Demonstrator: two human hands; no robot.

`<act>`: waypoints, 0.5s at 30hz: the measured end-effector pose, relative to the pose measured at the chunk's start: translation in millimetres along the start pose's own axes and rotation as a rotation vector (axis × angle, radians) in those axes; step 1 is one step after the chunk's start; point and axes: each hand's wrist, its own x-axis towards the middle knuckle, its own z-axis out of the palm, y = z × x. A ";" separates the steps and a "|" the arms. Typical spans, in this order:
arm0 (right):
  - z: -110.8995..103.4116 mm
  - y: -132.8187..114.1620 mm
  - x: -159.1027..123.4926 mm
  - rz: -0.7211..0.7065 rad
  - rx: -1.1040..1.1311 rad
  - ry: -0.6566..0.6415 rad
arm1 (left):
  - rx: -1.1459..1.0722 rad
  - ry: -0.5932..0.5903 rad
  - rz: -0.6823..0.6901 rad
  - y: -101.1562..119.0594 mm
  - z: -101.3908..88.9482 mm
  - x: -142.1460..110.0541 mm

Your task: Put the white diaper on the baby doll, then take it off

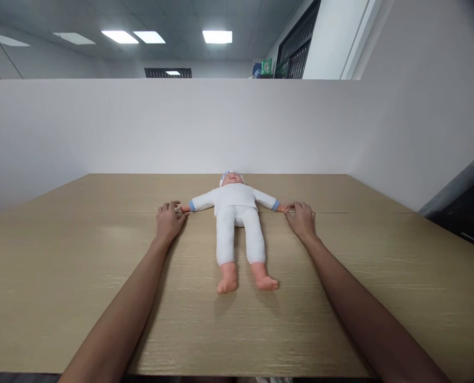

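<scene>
A baby doll (237,197) lies on its back on the table, its head at the far end and its bare feet toward me. It wears a white long-sleeved top and trousers, blue cuffs and a white cap with dark marks on its band. Both its arms are stretched out sideways. With thumb and curled fingers, my left hand (168,221) holds the doll's hand on the left side. My right hand (301,219) pinches the doll's other hand on the right side. Both my forearms rest along the table, one on each side of the doll.
The wood-grain table (81,276) has a thin seam running across it near the doll's arms. A low white partition (221,125) rises behind its far edge, and a white wall (420,117) stands on the right. A dark object (464,213) sits at the right edge.
</scene>
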 end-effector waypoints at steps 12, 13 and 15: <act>-89.9 -129.5 -79.0 -0.280 0.462 0.099 | -0.585 0.026 0.196 142.0 -69.4 -105.6; -105.4 -138.9 -105.9 -0.298 0.486 0.091 | -0.738 -0.208 0.063 150.4 -75.9 -133.2; -137.5 -149.9 -170.5 -0.366 0.561 -0.020 | -0.878 -0.591 -0.120 160.4 -87.1 -192.5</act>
